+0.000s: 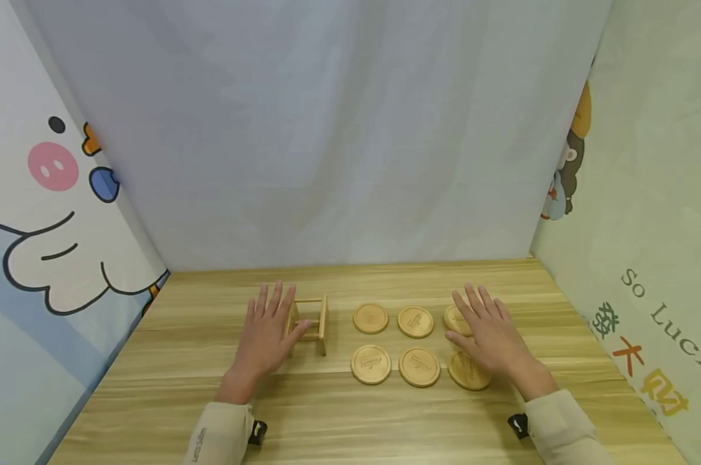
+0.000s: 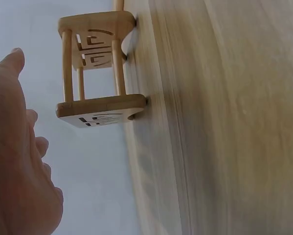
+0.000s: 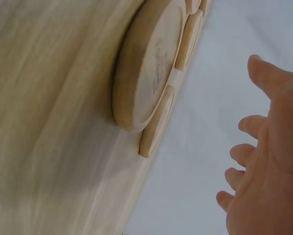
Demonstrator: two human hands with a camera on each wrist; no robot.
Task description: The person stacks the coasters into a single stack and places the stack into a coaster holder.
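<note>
My left hand [image 1: 264, 336] hovers with fingers straight beside a small wooden rack [image 1: 324, 325], partly covering it in the head view. In the left wrist view the rack [image 2: 102, 105] shows cut-out side panels joined by round rods, apart from the hand. My right hand [image 1: 490, 332], fingers spread, is held above the rightmost of several round wooden coasters [image 1: 419, 367], hiding part of a back coaster [image 1: 456, 320] and a front coaster [image 1: 467, 371]. The right wrist view shows a gap between that hand [image 3: 268, 152] and the nearest coaster [image 3: 153, 68]. Neither hand holds anything.
The coasters lie flat in two rows, among them a left back coaster [image 1: 370, 319] and a left front coaster [image 1: 370, 365]. The wood-grain table [image 1: 304, 420] ends at a pale back curtain [image 1: 350, 142]. Printed cloths hang on the left [image 1: 13, 271] and right [image 1: 647, 194].
</note>
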